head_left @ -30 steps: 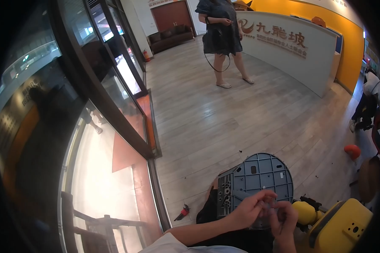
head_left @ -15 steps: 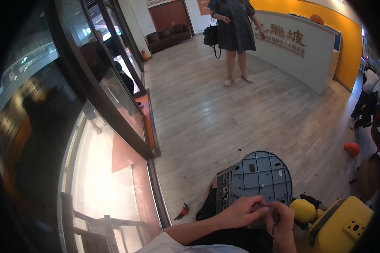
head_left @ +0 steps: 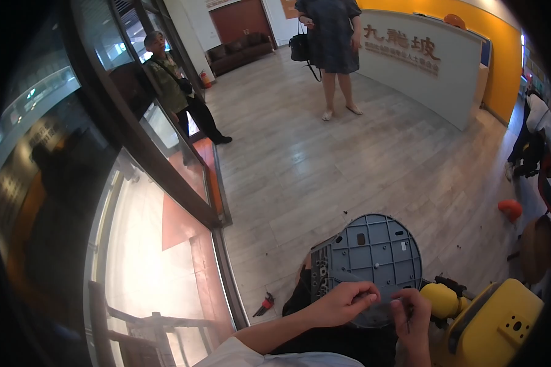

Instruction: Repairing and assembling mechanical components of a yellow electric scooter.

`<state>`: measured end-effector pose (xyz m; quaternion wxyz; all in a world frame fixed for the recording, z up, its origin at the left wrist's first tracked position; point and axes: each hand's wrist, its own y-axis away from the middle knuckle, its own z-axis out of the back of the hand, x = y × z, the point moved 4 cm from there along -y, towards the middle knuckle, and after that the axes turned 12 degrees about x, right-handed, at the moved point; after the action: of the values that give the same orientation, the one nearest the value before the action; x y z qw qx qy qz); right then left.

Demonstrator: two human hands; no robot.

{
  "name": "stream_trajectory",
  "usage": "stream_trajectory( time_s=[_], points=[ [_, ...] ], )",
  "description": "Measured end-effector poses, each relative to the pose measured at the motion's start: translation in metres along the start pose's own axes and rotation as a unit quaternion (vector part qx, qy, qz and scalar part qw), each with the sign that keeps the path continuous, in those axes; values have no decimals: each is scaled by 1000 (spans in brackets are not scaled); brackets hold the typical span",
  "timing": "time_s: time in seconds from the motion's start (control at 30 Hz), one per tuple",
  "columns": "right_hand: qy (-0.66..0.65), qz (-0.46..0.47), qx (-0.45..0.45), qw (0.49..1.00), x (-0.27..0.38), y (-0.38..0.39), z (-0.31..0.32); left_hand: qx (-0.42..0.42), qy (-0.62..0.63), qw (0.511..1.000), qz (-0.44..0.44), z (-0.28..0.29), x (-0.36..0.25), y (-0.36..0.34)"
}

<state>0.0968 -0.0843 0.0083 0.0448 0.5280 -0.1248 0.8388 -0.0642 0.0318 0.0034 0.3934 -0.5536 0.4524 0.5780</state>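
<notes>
On my lap lies a round grey ribbed plastic panel (head_left: 379, 248), with a strip of small fittings (head_left: 320, 269) along its left side. My left hand (head_left: 348, 304) is over its lower edge, fingers curled and thumb against the index finger; whatever they pinch is too small to make out. Just to the right, my right hand (head_left: 413, 309) is raised with its fingers bent. A thin dark rod (head_left: 408, 328) shows in the right hand. The two hands are a short gap apart.
Yellow machine parts (head_left: 496, 315) stand close on my right. A red holder with black hex keys (head_left: 264, 304) lies on the floor at left, near the glass door frame (head_left: 183, 189). One person (head_left: 180, 92) is in the doorway, another (head_left: 330, 43) by the white counter (head_left: 422, 73).
My hands have moved apart from each other, where their fingertips met before. A person has stepped in through the doorway at left. The view has shifted slightly.
</notes>
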Motion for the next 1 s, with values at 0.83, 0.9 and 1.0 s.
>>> stream_trajectory(
  time_s=[0.83,0.9,1.0],
  points=[
    [86,-89,-49,991,1,-2,22,-277,311,907,54,186,158,155],
    [201,-63,-70,975,9,-12,20,-315,362,868,126,194,229,165],
    [282,-3,-73,957,7,-36,10,-328,415,832,167,201,360,185]
  ],
)
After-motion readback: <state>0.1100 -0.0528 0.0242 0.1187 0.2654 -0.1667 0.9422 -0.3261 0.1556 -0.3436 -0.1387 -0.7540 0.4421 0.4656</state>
